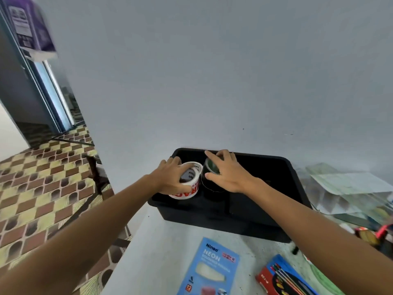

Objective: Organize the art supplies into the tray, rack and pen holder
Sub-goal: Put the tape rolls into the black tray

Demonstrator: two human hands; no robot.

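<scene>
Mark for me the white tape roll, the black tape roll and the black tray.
white tape roll (192, 189): head view, on its outer printed band.
black tape roll (212, 167): head view, on its top face by the fingers.
black tray (293, 188): head view, on its right wall.

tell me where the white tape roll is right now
Head view: the white tape is at the black tray's left end, gripped by the left hand, beside the black roll.

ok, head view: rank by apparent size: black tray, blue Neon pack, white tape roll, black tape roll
1. black tray
2. blue Neon pack, cut off by the frame edge and nearer the camera, so inflated
3-4. white tape roll and black tape roll: look alike; hands cover parts, so no ranking
</scene>
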